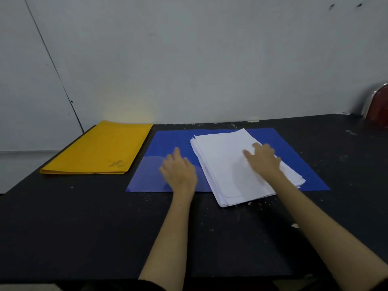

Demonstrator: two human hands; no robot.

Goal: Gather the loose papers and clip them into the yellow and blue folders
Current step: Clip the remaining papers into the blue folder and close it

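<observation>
White paper stack (237, 166) askew on the open blue folder (168, 141), on the table.

My right hand (264, 159) rests flat on it, fingers spread; my left hand (178, 168), relaxed, presses the folder. Sheets look light and slippery, so I'd square them by the edges.

**Where things lie around the two hands**

The left hand (178, 171) rests on the left half of the opened folder (161, 143), which lies spread flat on the table (84, 227). Just right of that hand sits the stack of papers (226, 164), on the folder's right half, its near end reaching past the folder's near edge onto the table. The right hand (264, 158) lies on top of the stack. Well to the left of the left hand, apart from the opened folder, lies the closed folder (98, 150). Far right of the right hand, beyond the table's back corner, stands a chair back (378, 106). Behind everything rises the wall (189, 59).
</observation>
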